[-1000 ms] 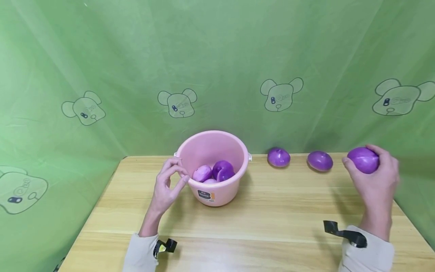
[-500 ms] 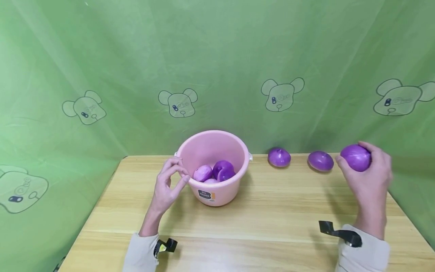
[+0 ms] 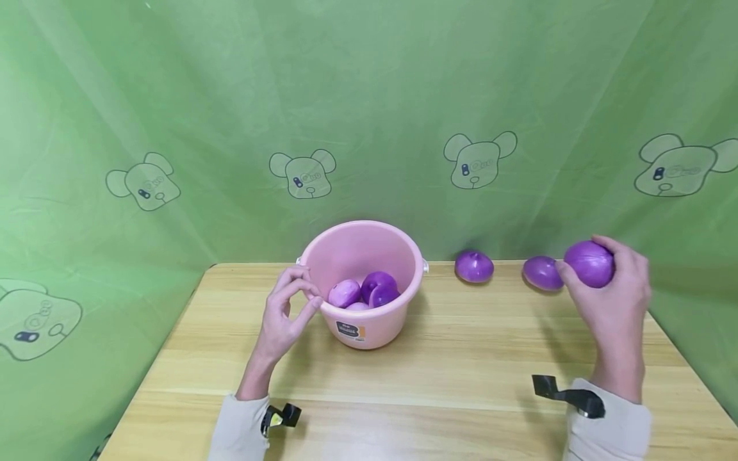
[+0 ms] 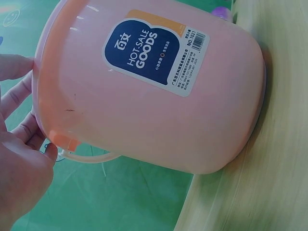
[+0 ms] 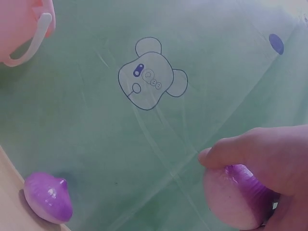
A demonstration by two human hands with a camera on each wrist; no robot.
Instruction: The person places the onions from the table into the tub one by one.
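Observation:
My left hand (image 3: 282,317) pinches the near-left rim of a pink bucket (image 3: 375,331), which stands upright on the wooden table. Purple onions (image 3: 344,293) lie inside it; their lower parts are hidden. In the left wrist view, the thumb and fingers meet the bucket's rim beside the handle mount. Off to the right, my right hand (image 3: 619,307) grips a purple onion (image 3: 589,262) above the table, thumb on one side and fingers on the other. Two more onions sit at the table's back edge: one (image 3: 474,266) near the bucket, another (image 3: 541,273) partly behind the right thumb.
A green curtain (image 3: 380,115) printed with bear heads hangs right behind the table and along both sides. The bucket's white handle (image 5: 36,45) hangs down at its side. Bare wooden tabletop (image 3: 450,384) spreads between the two arms.
My right hand has moved left and slightly upward with the onion, now overlapping the nearest onion on the table. The left hand and the bucket have stayed in place.

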